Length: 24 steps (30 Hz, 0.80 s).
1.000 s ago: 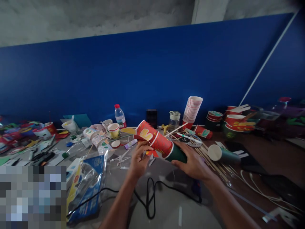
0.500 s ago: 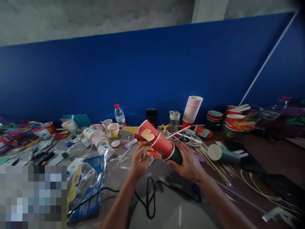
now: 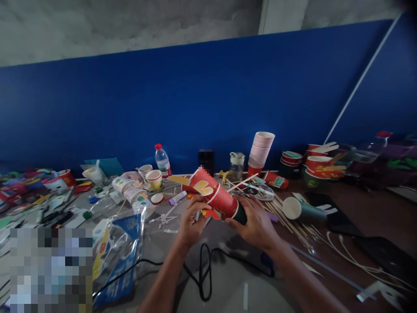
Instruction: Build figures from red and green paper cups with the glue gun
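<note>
A rocket-like model of red paper cups point(image 3: 223, 201) joined in a row tilts up to the left above the table. Yellow, orange and red paper pieces stick out from its sides, and its lower right end is dark green. My right hand point(image 3: 252, 219) wraps round that green end, fingers behind and thumb in front. At the underside of the left end, my left hand point(image 3: 194, 219) is closed with its fingers by a small orange-red paper piece point(image 3: 211, 214). Whatever lies between the left fingertips is partly hidden.
A tall cup stack point(image 3: 261, 150), a glass jar point(image 3: 236, 166) and a water bottle point(image 3: 163, 161) stand at the back. Wooden sticks point(image 3: 295, 221) and a green cup point(image 3: 302, 211) lie right. A blue package point(image 3: 122, 252) lies left; a black cable point(image 3: 205, 278) loops in front.
The cup model has tipped slightly flatter and shifted a little, with both hands still on it. The whole view has also shifted slightly.
</note>
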Motion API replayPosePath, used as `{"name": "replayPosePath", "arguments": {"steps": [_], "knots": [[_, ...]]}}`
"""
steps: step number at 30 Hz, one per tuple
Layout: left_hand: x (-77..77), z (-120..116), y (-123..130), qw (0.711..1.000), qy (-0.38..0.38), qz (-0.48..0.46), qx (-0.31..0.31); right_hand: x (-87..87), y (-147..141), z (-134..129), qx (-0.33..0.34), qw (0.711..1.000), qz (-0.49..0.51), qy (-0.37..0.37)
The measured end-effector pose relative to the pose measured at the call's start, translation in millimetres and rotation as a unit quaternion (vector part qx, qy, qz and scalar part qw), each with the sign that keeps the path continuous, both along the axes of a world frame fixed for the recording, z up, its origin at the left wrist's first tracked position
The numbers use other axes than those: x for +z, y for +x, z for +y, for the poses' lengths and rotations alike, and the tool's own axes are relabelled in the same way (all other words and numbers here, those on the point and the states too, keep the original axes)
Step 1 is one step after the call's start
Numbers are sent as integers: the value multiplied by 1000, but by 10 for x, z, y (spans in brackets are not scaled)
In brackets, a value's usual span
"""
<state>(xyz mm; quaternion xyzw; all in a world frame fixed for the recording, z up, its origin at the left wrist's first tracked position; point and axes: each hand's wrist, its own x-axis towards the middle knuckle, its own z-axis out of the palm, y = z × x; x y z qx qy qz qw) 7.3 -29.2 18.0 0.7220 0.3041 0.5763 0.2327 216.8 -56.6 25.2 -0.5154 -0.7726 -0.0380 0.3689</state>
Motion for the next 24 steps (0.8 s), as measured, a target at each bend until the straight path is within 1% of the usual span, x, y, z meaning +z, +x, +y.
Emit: {"name": "replayPosePath", "arguments": {"steps": [5, 9, 18, 24], "knots": [[11, -5, 24, 999, 32, 34, -9, -40, -55, 12, -38, 999, 18, 8], [16, -23, 44, 997, 55, 47, -11, -43, -84, 16, -64, 998, 22, 0], [26, -33, 37, 997, 54, 55, 13, -56, -90, 19, -51, 998, 27, 5], [44, -42, 38, 996, 64, 64, 11, -49, -81, 18, -46, 999, 25, -4]]}}
